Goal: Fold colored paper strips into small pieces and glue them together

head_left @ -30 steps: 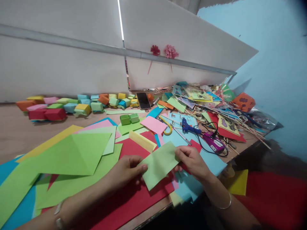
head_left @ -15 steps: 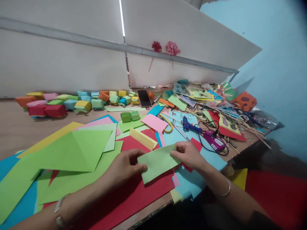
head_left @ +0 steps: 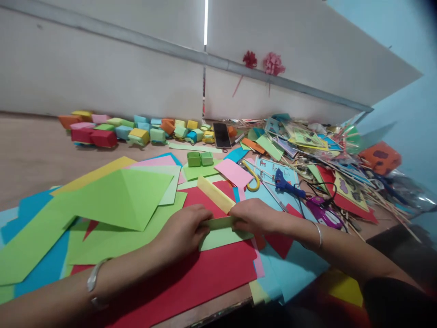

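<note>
A small light green paper point(head_left: 223, 238) lies low over a red sheet point(head_left: 218, 264), its far edge bent up along its length. My left hand point(head_left: 184, 230) pinches the left end of that edge between thumb and fingers. At the other end my right hand point(head_left: 254, 216) grips the same edge, its fingertips partly hidden. Just beyond the hands is a folded yellow paper strip point(head_left: 215, 195). Farther back, two little green paper boxes point(head_left: 200, 159) sit side by side on a green sheet.
Large green sheets point(head_left: 129, 200) spread at the left. Several coloured paper boxes point(head_left: 104, 138) line the back beside a phone point(head_left: 221, 135). To the right are yellow-handled scissors point(head_left: 254, 180), a blue glue gun point(head_left: 287, 184), a purple device point(head_left: 324, 213) and a heap of sticks and paper.
The green paper was held up flat and tilted; now it is lower, with its far edge bent up. My right hand has turned over its end. The view has shifted left.
</note>
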